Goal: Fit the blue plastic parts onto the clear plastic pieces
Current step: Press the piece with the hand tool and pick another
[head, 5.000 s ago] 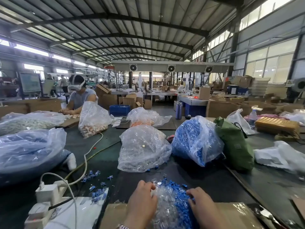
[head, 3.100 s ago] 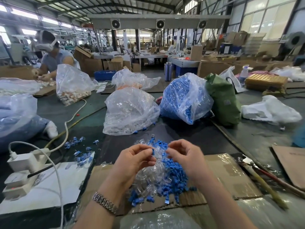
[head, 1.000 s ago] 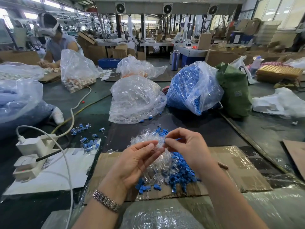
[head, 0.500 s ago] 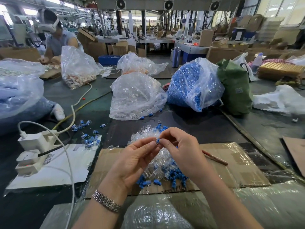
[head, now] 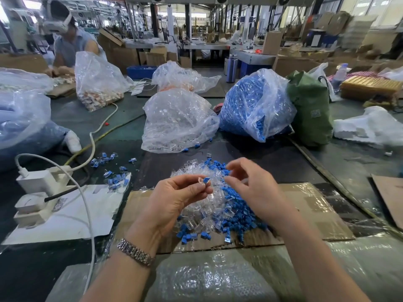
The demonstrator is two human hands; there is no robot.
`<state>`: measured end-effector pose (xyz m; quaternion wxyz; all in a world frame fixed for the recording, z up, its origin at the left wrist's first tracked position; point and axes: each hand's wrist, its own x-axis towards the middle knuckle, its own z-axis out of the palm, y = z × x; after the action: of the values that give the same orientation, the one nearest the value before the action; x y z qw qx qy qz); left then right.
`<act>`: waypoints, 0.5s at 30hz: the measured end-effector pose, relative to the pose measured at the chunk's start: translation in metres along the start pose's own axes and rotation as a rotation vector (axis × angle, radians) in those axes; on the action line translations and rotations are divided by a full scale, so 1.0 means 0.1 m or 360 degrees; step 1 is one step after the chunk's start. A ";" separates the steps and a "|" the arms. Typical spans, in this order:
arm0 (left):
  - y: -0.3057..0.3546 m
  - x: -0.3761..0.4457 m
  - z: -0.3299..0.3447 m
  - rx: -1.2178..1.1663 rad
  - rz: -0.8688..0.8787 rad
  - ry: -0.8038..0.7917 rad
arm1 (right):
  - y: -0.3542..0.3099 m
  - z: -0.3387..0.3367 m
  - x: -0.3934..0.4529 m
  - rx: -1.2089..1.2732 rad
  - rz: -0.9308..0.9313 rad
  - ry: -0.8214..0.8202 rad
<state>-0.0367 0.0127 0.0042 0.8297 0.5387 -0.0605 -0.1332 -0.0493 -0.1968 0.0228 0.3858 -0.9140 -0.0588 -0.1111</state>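
Blue-capped clear piece is being pinched in the left hand above the mixed pile, now that the right hand is being drawn away, loosely open and empty. One fitting is being judged complete; another part is likely being sought.

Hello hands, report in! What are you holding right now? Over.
Left hand pinches a joined piece, clear with blue. Right hand holds nothing, fingers loose over the pile. Nothing in the way. Over.
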 end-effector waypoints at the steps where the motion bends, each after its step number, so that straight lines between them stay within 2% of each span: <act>1: -0.01 0.01 -0.01 -0.0021 -0.0002 0.0004 | 0.09 -0.05 0.01 -0.0335 0.0152 0.0007; 3: -0.03 0.02 -0.01 -0.0051 -0.0001 0.0002 | 0.24 -0.13 0.00 -0.0887 0.0498 -0.0136; 5: -0.05 0.03 -0.02 -0.0071 0.0005 -0.0006 | 0.35 -0.18 -0.01 -0.1036 0.0686 -0.0316; 9: -0.07 0.05 -0.04 -0.0093 0.0001 -0.0016 | 0.35 -0.26 -0.02 -0.0966 0.0667 -0.0489; 15: -0.05 0.05 -0.06 -0.0141 -0.0006 -0.0002 | 0.32 -0.24 -0.03 -0.0996 0.0595 -0.0471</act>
<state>-0.0317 0.0146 -0.0028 0.8525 0.5013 -0.0542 -0.1376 -0.0497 -0.2365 0.0164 0.0895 -0.9885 0.0903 0.0816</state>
